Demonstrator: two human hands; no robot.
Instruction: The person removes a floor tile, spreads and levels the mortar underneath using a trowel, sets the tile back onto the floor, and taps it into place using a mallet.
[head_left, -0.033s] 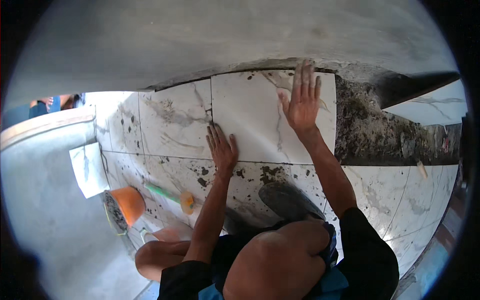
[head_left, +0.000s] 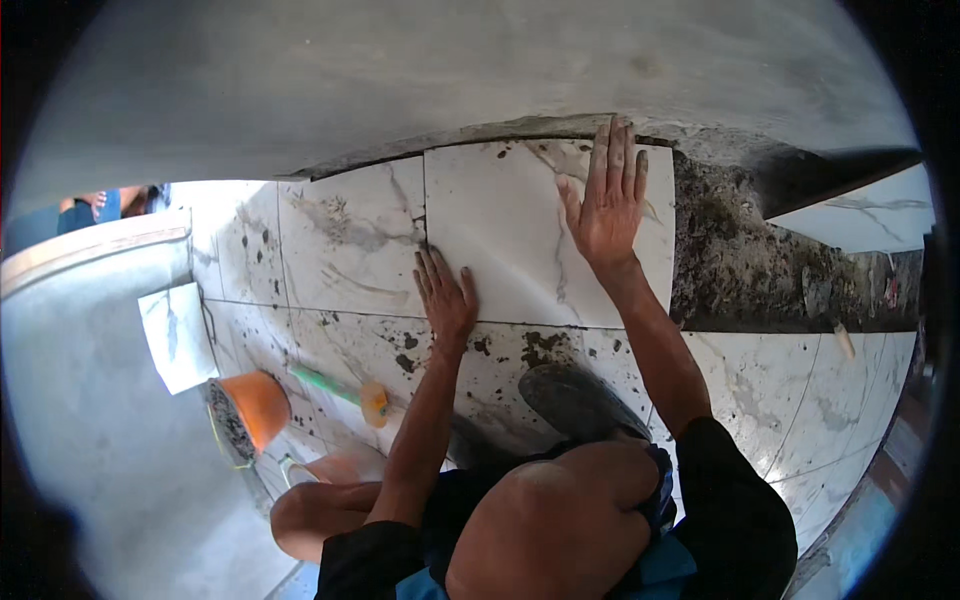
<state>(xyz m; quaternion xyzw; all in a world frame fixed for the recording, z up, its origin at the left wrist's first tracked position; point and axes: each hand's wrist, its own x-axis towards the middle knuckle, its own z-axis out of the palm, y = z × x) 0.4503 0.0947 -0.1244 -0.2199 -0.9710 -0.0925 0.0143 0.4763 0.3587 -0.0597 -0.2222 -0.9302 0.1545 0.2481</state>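
Observation:
A large white marbled floor tile (head_left: pixel 500 230) lies against the grey wall, with its left edge along a joint with the neighbouring marbled tile (head_left: pixel 350 235). My left hand (head_left: pixel 447 300) lies flat at the tile's near left corner, fingers stretched over the joint. Near the tile's right side, my right hand (head_left: pixel 608 215) rests flat with fingers spread toward the wall and dusted with grey. Neither hand holds anything. Beyond the tile's right edge is a strip of rough dark mortar bed (head_left: pixel 725 250).
At left stand an orange bucket (head_left: pixel 265 405) of grey mortar and a white tile piece (head_left: pixel 178 338). A green-handled mallet (head_left: pixel 373 404) lies by my left forearm. Another marbled tile (head_left: pixel 870 210) sits raised at right. A person's hand (head_left: pixel 98 205) shows far left. My boot (head_left: pixel 575 395) is on spattered tiles.

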